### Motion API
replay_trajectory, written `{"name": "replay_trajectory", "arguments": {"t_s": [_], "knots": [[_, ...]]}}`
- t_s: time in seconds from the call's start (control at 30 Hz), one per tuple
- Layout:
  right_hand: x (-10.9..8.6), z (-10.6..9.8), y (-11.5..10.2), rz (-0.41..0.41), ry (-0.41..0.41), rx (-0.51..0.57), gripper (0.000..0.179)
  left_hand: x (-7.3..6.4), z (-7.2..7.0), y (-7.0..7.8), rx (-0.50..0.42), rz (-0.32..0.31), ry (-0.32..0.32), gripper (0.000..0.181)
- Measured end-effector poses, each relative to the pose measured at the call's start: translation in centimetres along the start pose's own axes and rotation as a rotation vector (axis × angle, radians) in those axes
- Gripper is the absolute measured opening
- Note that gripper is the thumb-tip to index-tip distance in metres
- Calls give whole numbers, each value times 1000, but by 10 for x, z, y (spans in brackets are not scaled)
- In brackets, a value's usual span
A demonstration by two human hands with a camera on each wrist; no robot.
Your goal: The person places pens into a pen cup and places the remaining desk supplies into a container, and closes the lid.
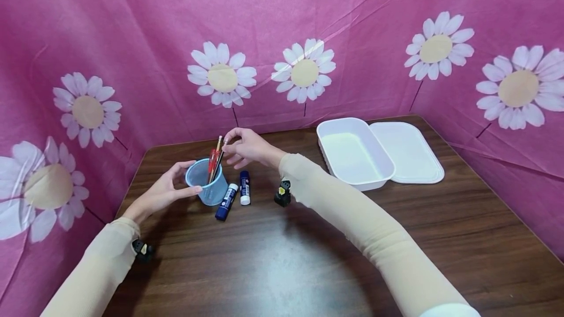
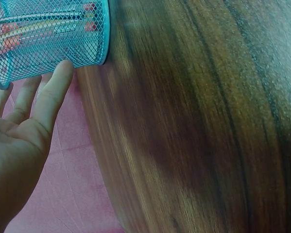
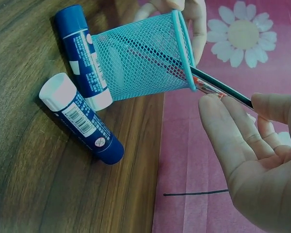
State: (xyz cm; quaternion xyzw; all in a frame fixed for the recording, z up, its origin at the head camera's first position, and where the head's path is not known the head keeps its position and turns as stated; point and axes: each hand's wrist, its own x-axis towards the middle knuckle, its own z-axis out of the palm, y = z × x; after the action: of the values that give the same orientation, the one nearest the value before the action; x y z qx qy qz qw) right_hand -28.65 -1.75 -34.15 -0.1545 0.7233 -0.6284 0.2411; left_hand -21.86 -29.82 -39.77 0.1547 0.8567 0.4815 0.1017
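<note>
A light-blue mesh pen cup (image 1: 214, 192) stands upright at the table's left side. My left hand (image 1: 164, 190) holds it near the rim, thumb on the near side and fingers around the far side. In the left wrist view, fingertips touch the mesh (image 2: 50, 48). Over the cup, my right hand (image 1: 252, 147) pinches the upper end of a dark pencil (image 3: 223, 87) between thumb and finger; its lower part is inside the cup. Red pens (image 1: 213, 160) and a yellowish pencil (image 1: 219, 142) lean in the cup too.
Two blue-and-white glue sticks (image 1: 226, 202) (image 1: 245, 188) lie right of the cup. Farther right sits a white plastic box (image 1: 352, 180), with its white lid (image 1: 416, 153) flat beside it. A pink flowered curtain (image 1: 264, 4) surrounds the brown table (image 1: 264, 268).
</note>
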Motion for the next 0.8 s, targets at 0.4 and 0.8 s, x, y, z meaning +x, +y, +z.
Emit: {"name": "replay_trajectory", "arguments": {"t_s": [0.4,0.8], "knots": [[1,5,11,62,-52,-12,31,0,-1,-2,0,1,4,75],[4,12,24,110,-111,0,46,-1,0,0,-9,-4,3,77]]}}
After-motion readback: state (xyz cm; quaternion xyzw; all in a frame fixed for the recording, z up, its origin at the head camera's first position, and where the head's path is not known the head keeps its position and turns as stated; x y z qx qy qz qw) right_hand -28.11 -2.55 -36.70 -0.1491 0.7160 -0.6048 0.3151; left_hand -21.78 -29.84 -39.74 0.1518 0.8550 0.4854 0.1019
